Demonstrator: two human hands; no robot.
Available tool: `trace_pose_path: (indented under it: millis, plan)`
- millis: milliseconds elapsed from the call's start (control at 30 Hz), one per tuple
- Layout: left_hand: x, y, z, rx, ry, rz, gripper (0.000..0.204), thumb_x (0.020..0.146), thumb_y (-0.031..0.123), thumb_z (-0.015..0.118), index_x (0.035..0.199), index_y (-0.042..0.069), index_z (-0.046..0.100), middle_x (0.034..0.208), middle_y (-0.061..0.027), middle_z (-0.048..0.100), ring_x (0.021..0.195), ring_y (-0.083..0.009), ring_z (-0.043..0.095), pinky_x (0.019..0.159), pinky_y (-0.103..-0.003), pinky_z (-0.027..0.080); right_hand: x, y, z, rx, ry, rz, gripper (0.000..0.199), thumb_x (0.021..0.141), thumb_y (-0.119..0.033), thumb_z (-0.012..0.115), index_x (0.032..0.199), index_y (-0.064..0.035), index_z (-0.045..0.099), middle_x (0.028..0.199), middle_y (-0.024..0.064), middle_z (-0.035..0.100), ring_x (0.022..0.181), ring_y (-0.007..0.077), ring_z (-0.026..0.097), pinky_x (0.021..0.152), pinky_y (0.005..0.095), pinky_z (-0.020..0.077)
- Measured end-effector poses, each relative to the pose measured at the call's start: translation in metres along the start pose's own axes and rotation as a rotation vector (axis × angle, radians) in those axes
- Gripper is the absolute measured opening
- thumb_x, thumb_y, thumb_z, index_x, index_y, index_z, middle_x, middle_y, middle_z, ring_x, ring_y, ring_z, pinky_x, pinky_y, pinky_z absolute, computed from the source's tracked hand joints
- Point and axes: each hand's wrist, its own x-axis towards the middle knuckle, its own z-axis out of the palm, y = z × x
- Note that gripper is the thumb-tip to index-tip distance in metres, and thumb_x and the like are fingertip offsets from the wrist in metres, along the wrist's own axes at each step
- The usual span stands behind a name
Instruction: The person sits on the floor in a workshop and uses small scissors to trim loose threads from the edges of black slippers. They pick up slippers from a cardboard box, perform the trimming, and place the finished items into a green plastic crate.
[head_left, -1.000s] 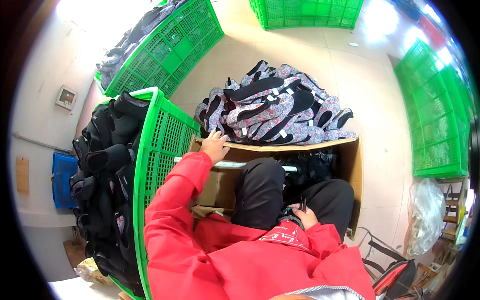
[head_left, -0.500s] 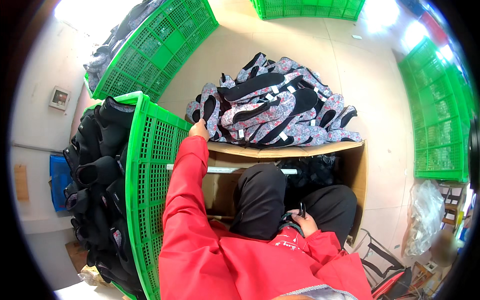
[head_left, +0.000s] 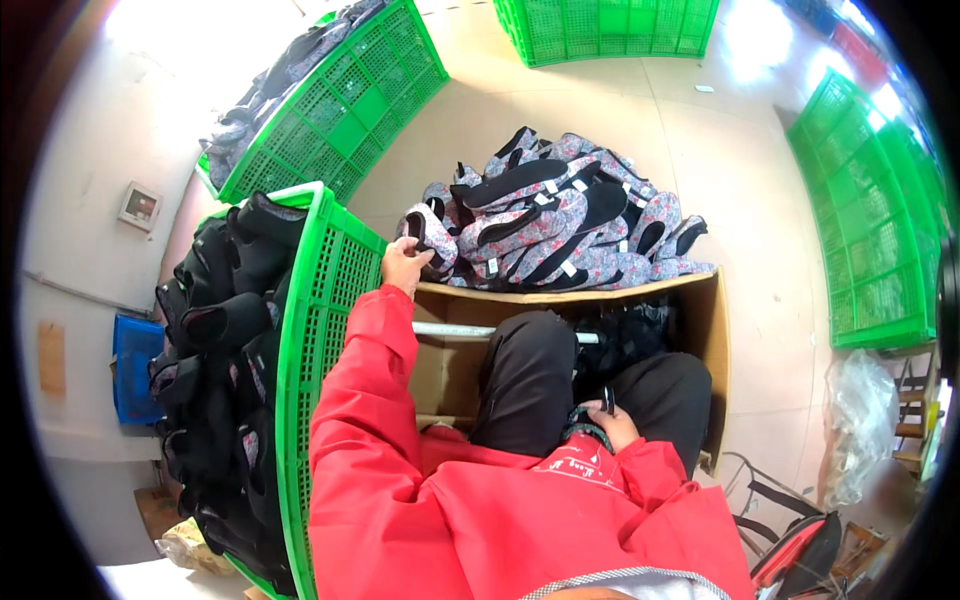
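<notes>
A heap of soft grey floral shoes (head_left: 560, 220) with black linings, soles and small white tags lies in front of me. At its near left edge my left hand (head_left: 403, 264) has its fingers closed on the rim of one floral shoe (head_left: 436, 236). That shoe is tilted and lies against the pile. In my lap, my right hand (head_left: 618, 427) is closed around a small dark tool (head_left: 608, 400) whose black tip sticks up. Beside those fingers is a dark patterned loop that I cannot make out.
An open cardboard box (head_left: 712, 340) surrounds my knees, with dark things inside and a white bar (head_left: 450, 329) across it. Close on my left stands a green crate (head_left: 300, 400) full of black shoes (head_left: 215, 330). More green crates stand farther off; a clear plastic bag (head_left: 858, 420) is at right.
My left hand has come slightly nearer, and the floral shoe at the pile's left edge now leans differently under its fingers. My right hand stays in my lap. The view has shifted slightly.
</notes>
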Motion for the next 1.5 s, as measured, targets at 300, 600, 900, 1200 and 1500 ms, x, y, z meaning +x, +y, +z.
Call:
trace_pose_path:
  millis: [300,600,900,1200,1500]
  plan:
    - [-0.119,0.158,-0.057,-0.152,-0.139,0.076,0.018,0.079,0.004,0.075,0.090,0.001,0.062,0.082,-0.0002,0.062,0.073,-0.0070,0.056,0.066,-0.024,0.047,-0.026,0.008,0.010,-0.118,-0.007,-0.300,0.018,0.094,-0.005,0.056,0.110,0.0009,0.063,0.097,0.0071,0.068,0.086,0.0145,0.064,0.082,0.0278,0.0514]
    - [-0.292,0.241,-0.079,-0.088,-0.381,0.000,0.028,0.079,-0.004,0.065,0.107,-0.003,0.065,0.084,-0.0078,0.068,0.073,-0.0086,0.061,0.069,-0.025,0.050,-0.093,-0.046,0.077,-0.218,-0.201,-0.615,0.030,0.090,-0.005,0.062,0.120,-0.0020,0.058,0.124,0.0097,0.059,0.106,0.0156,0.060,0.094,0.0297,0.0468]
    - [-0.365,0.237,-0.052,-0.181,-0.692,-0.122,0.074,0.081,-0.013,0.061,0.146,-0.005,0.027,0.149,-0.0211,0.035,0.139,-0.0304,0.036,0.101,-0.032,0.046,-0.070,-0.023,0.045,-0.807,0.223,-0.614,0.035,0.085,-0.021,0.065,0.117,-0.0069,0.063,0.095,0.0094,0.067,0.081,0.0171,0.062,0.075,0.0302,0.0489]
    - [-0.358,0.228,-0.028,-0.138,-0.743,-0.076,0.075,0.080,-0.012,0.062,0.146,-0.004,0.029,0.147,-0.0225,0.038,0.139,-0.0294,0.037,0.093,-0.028,0.051,-0.098,-0.048,0.066,-0.513,-0.100,-0.779,0.030,0.087,-0.009,0.069,0.116,-0.0081,0.066,0.090,0.0009,0.063,0.076,0.0083,0.053,0.069,0.0214,0.0427]
    - [-0.354,0.222,-0.023,-0.127,-0.758,-0.065,0.073,0.080,-0.009,0.064,0.145,-0.004,0.032,0.145,-0.0234,0.039,0.137,-0.0290,0.038,0.094,-0.030,0.052,-0.077,-0.052,0.084,-0.821,-0.044,-0.804,0.019,0.081,-0.011,0.076,0.092,-0.0041,0.062,0.101,0.0088,0.064,0.082,0.0150,0.056,0.073,0.0262,0.0439]
